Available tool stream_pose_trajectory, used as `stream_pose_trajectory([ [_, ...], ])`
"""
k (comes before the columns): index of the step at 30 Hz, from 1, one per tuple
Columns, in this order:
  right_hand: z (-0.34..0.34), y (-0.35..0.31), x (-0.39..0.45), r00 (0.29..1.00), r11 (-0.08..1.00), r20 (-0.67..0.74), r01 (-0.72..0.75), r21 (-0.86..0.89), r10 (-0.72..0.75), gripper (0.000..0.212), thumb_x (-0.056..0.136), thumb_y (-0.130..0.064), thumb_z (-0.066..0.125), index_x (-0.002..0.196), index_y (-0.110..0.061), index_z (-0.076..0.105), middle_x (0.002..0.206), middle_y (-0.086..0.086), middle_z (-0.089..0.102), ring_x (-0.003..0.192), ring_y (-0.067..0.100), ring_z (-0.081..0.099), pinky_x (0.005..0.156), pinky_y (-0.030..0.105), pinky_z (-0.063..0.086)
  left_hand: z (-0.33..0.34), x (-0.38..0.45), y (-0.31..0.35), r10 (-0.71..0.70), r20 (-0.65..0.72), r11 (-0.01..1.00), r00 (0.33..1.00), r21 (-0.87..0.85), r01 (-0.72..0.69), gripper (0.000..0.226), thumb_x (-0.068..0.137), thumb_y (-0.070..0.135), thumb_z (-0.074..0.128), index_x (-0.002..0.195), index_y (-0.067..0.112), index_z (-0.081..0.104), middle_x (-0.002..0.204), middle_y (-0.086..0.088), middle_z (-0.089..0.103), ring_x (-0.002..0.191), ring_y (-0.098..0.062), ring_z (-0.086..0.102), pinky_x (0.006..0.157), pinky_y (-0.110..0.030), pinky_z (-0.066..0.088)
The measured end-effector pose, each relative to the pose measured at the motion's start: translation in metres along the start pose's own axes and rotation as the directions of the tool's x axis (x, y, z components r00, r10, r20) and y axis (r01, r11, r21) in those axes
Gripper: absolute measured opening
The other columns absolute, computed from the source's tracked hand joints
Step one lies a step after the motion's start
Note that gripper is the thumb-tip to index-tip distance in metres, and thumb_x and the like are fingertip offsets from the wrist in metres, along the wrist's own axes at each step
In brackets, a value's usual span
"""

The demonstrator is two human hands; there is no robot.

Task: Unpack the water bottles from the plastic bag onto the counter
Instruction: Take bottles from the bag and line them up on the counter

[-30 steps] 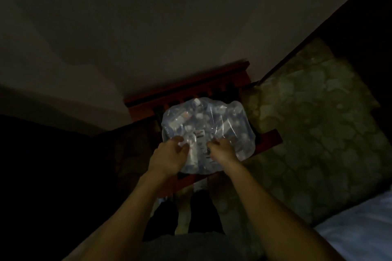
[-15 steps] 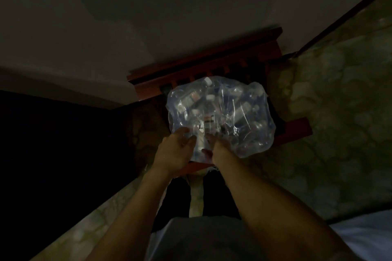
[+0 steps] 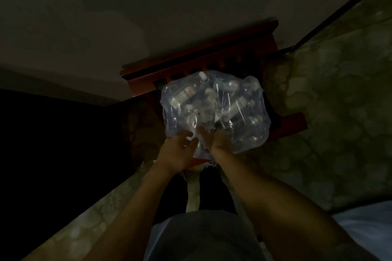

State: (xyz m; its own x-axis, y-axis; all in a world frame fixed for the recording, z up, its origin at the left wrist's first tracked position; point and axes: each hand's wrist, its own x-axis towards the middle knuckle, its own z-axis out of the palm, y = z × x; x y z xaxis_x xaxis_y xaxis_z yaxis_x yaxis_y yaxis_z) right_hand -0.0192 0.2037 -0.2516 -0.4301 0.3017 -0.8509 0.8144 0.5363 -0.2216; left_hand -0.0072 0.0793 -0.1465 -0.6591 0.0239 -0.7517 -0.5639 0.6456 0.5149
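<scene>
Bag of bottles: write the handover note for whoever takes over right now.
Left hand: at the near edge of the bag, fingers spread on the plastic; grip unclear in the dark.
Right hand: pressed against the same edge beside the left; grip unclear too.
Bag: clear plastic, on a red wooden stand by the wall.
Bottles: all inside the bag.
Done: nothing unpacked.
Left: open the bag, take out every bottle, set them on the counter, which is not in view.
</scene>
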Motion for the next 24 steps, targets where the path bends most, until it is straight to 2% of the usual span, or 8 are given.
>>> stream_pose_trajectory([
  [2, -0.002, 0.0, -0.005, 0.997, 0.969, -0.053, -0.039, 0.244, 0.053, 0.063, 0.084, -0.062, 0.06, 0.108, -0.004, 0.065, 0.083, 0.005, 0.061, 0.075, 0.017, 0.06, 0.055, 0.015, 0.045, 0.001, 0.001, 0.003, 0.005, 0.012, 0.999, 1.0, -0.05, -0.004, 0.04, 0.101, 0.033, 0.05, 0.134, 0.012, 0.056, 0.125, -0.013, 0.066, 0.113, -0.025, 0.064, 0.098, -0.039, 0.052],
  [4, -0.006, -0.006, -0.016, 0.991, 0.862, -0.046, -0.085, 0.5, 0.124, 0.071, 0.072, -0.068, 0.067, 0.109, -0.007, 0.065, 0.101, 0.009, 0.067, 0.091, 0.025, 0.064, 0.077, 0.033, 0.055, 0.002, 0.002, 0.009, 0.0, 0.035, 0.994, 0.999, -0.107, 0.004, 0.037, 0.101, 0.032, 0.049, 0.131, 0.011, 0.056, 0.12, -0.013, 0.068, 0.106, -0.024, 0.066, 0.095, -0.039, 0.053],
  [8, -0.021, -0.016, -0.045, 0.984, 0.769, 0.037, -0.16, 0.618, 0.175, 0.074, 0.066, -0.071, 0.067, 0.109, -0.011, 0.064, 0.102, 0.009, 0.067, 0.096, 0.028, 0.066, 0.088, 0.046, 0.056, 0.005, 0.003, 0.016, -0.003, 0.073, 0.988, 0.997, -0.156, 0.014, 0.03, 0.102, 0.029, 0.048, 0.122, 0.01, 0.061, 0.111, -0.011, 0.07, 0.089, -0.017, 0.065, 0.085, -0.032, 0.054],
  [11, -0.034, -0.02, -0.067, 0.989, 0.764, 0.017, -0.126, 0.632, 0.15, 0.063, 0.07, -0.064, 0.07, 0.107, -0.013, 0.064, 0.094, 0.005, 0.066, 0.089, 0.023, 0.069, 0.08, 0.042, 0.059, -0.001, 0.004, 0.021, -0.038, 0.074, 0.982, 0.997, -0.181, 0.051, 0.037, 0.101, 0.039, 0.048, 0.119, 0.01, 0.062, 0.104, -0.008, 0.068, 0.09, -0.019, 0.065, 0.084, -0.033, 0.052],
  [14, -0.046, -0.028, -0.096, 0.995, 0.76, -0.004, -0.074, 0.645, 0.101, 0.059, 0.071, -0.063, 0.069, 0.108, -0.017, 0.063, 0.093, -0.001, 0.064, 0.08, 0.015, 0.065, 0.055, 0.026, 0.055, -0.014, 0.003, 0.029, -0.102, 0.11, 0.934, 0.989, -0.33, 0.133, 0.045, 0.095, 0.058, 0.047, 0.108, 0.017, 0.061, 0.108, -0.008, 0.068, 0.093, -0.021, 0.065, 0.081, -0.035, 0.052],
  [16, -0.049, -0.029, -0.111, 0.997, 0.807, -0.04, -0.033, 0.59, 0.071, 0.065, 0.072, -0.067, 0.065, 0.116, -0.019, 0.062, 0.106, 0.0, 0.065, 0.091, 0.017, 0.063, 0.071, 0.033, 0.057, -0.025, 0.002, 0.036, -0.127, 0.162, 0.851, 0.978, -0.489, 0.192, 0.054, 0.088, 0.068, 0.048, 0.105, 0.018, 0.06, 0.105, -0.007, 0.068, 0.093, -0.021, 0.066, 0.077, -0.034, 0.054],
  [19, -0.052, -0.026, -0.126, 0.991, 0.85, -0.135, 0.063, 0.523, 0.009, 0.066, 0.073, -0.067, 0.064, 0.12, -0.021, 0.061, 0.114, -0.002, 0.064, 0.105, 0.022, 0.061, 0.092, 0.042, 0.052, -0.036, 0.003, 0.042, -0.148, 0.219, 0.8, 0.964, -0.547, 0.247, 0.066, 0.081, 0.07, 0.057, 0.114, 0.013, 0.06, 0.109, -0.011, 0.068, 0.099, -0.027, 0.067, 0.087, -0.041, 0.056],
  [24, -0.058, -0.025, -0.142, 0.947, 0.944, -0.275, 0.232, 0.234, -0.165, 0.044, 0.078, -0.055, 0.065, 0.112, -0.027, 0.06, 0.101, -0.008, 0.063, 0.097, 0.018, 0.062, 0.078, 0.031, 0.046, -0.03, 0.0, 0.054, -0.154, 0.301, 0.763, 0.941, -0.569, 0.307, 0.058, 0.076, 0.046, 0.078, 0.114, 0.005, 0.065, 0.109, -0.014, 0.073, 0.103, -0.03, 0.069, 0.096, -0.045, 0.054],
])
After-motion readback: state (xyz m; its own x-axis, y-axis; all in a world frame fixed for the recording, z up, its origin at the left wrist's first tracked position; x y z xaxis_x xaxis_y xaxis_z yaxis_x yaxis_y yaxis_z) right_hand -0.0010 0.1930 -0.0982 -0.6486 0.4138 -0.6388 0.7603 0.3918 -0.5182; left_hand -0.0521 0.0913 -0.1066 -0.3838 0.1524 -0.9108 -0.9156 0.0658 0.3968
